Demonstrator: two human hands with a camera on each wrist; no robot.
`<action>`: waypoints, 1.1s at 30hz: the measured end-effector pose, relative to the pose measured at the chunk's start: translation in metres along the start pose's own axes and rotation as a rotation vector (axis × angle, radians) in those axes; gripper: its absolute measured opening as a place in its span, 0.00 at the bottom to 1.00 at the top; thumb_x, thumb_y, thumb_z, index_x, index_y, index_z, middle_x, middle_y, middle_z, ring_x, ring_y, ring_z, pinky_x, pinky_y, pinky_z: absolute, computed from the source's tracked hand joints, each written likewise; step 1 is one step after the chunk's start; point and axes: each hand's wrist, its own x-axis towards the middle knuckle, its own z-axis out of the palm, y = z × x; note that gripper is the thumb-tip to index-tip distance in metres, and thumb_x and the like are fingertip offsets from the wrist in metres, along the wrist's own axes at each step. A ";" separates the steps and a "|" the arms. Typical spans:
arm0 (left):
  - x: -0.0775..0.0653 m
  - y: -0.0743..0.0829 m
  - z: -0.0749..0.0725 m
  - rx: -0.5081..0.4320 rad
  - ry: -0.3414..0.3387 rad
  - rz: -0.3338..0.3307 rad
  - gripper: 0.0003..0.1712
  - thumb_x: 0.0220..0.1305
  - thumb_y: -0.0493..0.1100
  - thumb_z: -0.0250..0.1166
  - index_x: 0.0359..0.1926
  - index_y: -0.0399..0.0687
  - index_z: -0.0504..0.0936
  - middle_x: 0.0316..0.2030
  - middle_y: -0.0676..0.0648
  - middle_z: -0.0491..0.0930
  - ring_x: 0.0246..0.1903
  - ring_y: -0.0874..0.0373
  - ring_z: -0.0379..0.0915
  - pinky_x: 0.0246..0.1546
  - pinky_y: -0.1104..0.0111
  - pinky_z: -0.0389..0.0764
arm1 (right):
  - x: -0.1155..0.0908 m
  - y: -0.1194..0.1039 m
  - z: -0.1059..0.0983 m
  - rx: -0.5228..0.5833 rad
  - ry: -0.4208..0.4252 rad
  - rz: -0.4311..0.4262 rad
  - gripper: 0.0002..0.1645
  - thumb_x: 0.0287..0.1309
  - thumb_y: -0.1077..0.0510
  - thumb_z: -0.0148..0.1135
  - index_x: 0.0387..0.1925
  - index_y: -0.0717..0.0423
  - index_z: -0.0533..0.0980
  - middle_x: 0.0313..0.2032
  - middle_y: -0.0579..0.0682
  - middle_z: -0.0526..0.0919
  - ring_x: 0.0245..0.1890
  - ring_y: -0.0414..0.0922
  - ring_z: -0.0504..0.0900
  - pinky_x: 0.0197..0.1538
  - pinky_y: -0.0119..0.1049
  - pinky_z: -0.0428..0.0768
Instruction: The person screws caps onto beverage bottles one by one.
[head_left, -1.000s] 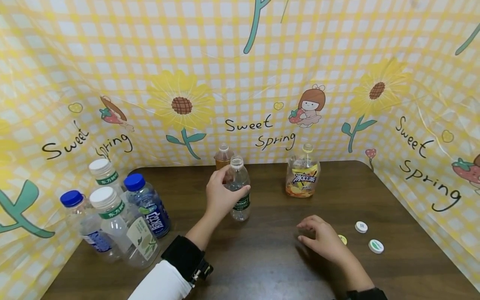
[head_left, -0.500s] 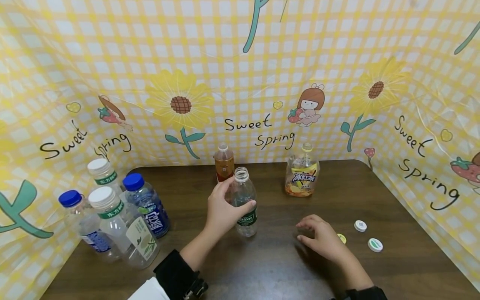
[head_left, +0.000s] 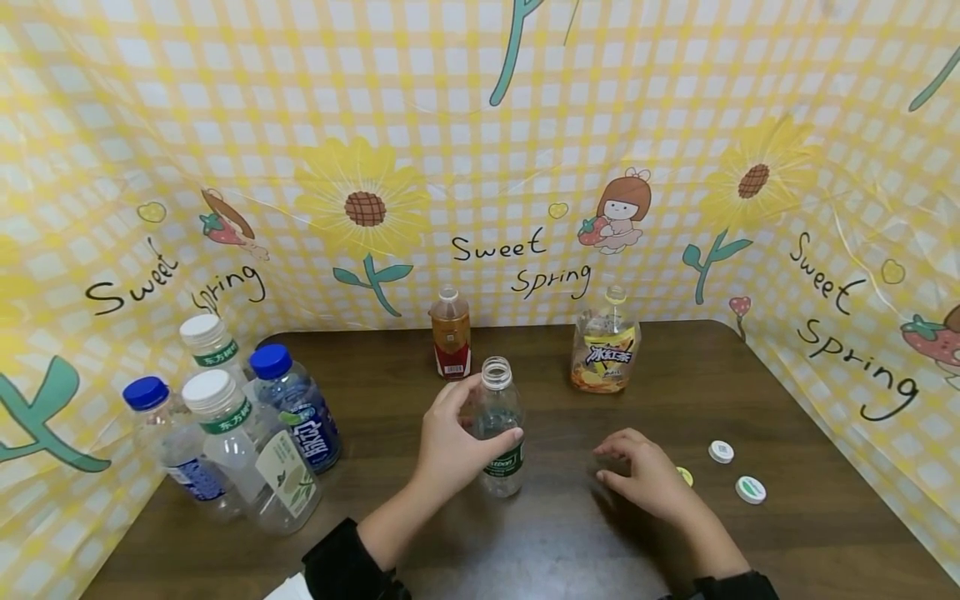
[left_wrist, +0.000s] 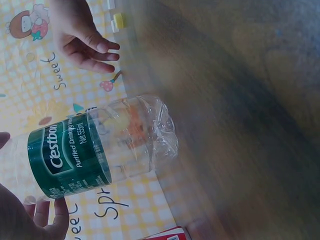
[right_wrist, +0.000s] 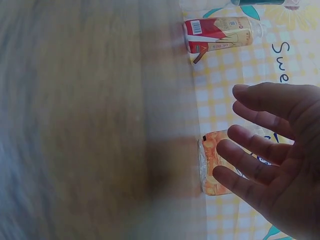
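In the head view my left hand (head_left: 457, 442) grips a clear, uncapped water bottle (head_left: 498, 408) with a green label, its thumb and fingers round the upper body. The bottle stands upright near the middle. In the left wrist view the green label (left_wrist: 67, 157) faces the camera and the clear base shows whole. My right hand (head_left: 645, 471) hovers low over the table to the right, fingers loosely bent and holding nothing; the right wrist view shows its fingers (right_wrist: 250, 145) spread apart. A yellow cap (head_left: 685, 476) lies partly hidden behind that hand, beside two white caps (head_left: 722, 452).
An uncapped amber bottle (head_left: 452, 337) and an uncapped ice-tea bottle (head_left: 606, 354) stand at the table's back. Several capped bottles cluster on the left, among them a blue-capped one (head_left: 303, 417) and a white-capped one (head_left: 258, 467). Checkered cloth (head_left: 480, 150) walls the table.
My left hand has drawn the water bottle toward me and slightly right, away from the amber bottle, which now shows fully. The right hand has stayed in place.
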 end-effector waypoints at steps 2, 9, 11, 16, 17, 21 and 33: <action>-0.001 0.001 0.000 0.000 0.002 0.011 0.40 0.41 0.45 0.82 0.58 0.46 0.77 0.45 0.49 0.77 0.45 0.56 0.73 0.38 0.60 0.82 | 0.000 0.000 -0.003 -0.012 -0.011 -0.006 0.13 0.46 0.66 0.74 0.37 0.58 0.83 0.40 0.47 0.80 0.38 0.46 0.78 0.40 0.40 0.80; -0.003 0.001 0.002 0.011 -0.003 -0.012 0.40 0.39 0.44 0.83 0.58 0.49 0.77 0.46 0.51 0.77 0.45 0.58 0.73 0.38 0.63 0.81 | 0.001 0.008 -0.024 -0.095 -0.077 0.001 0.12 0.49 0.65 0.72 0.38 0.60 0.82 0.40 0.48 0.79 0.40 0.49 0.80 0.45 0.46 0.80; -0.004 0.001 0.002 0.012 -0.003 -0.018 0.40 0.39 0.44 0.83 0.58 0.49 0.77 0.46 0.51 0.77 0.45 0.58 0.73 0.39 0.63 0.81 | 0.000 0.013 -0.033 -0.131 -0.080 -0.002 0.12 0.49 0.65 0.72 0.38 0.60 0.82 0.39 0.48 0.79 0.40 0.49 0.79 0.45 0.47 0.80; -0.004 0.001 0.001 0.010 -0.003 -0.011 0.40 0.40 0.45 0.82 0.57 0.48 0.77 0.45 0.50 0.77 0.45 0.56 0.73 0.39 0.62 0.82 | -0.006 0.026 -0.057 -0.191 -0.078 0.025 0.12 0.49 0.65 0.72 0.38 0.61 0.82 0.39 0.50 0.79 0.39 0.51 0.79 0.42 0.48 0.79; -0.004 0.001 0.001 0.008 -0.003 -0.010 0.40 0.40 0.45 0.82 0.57 0.47 0.77 0.45 0.50 0.77 0.45 0.56 0.73 0.39 0.62 0.82 | -0.007 0.029 -0.062 -0.200 -0.081 0.032 0.12 0.49 0.65 0.72 0.38 0.61 0.82 0.39 0.50 0.79 0.38 0.51 0.79 0.42 0.48 0.79; -0.004 0.001 0.002 0.003 -0.003 -0.010 0.39 0.41 0.47 0.82 0.57 0.48 0.78 0.45 0.49 0.77 0.45 0.55 0.73 0.39 0.62 0.82 | -0.013 0.042 -0.077 -0.235 -0.088 0.066 0.12 0.49 0.65 0.72 0.38 0.62 0.82 0.38 0.51 0.79 0.37 0.51 0.78 0.40 0.48 0.78; -0.005 0.003 0.001 -0.014 0.000 0.003 0.39 0.41 0.44 0.82 0.58 0.48 0.78 0.46 0.49 0.77 0.46 0.55 0.73 0.39 0.60 0.82 | -0.036 0.079 -0.108 -0.293 -0.269 0.268 0.12 0.47 0.63 0.73 0.35 0.64 0.81 0.35 0.56 0.80 0.35 0.56 0.81 0.37 0.51 0.79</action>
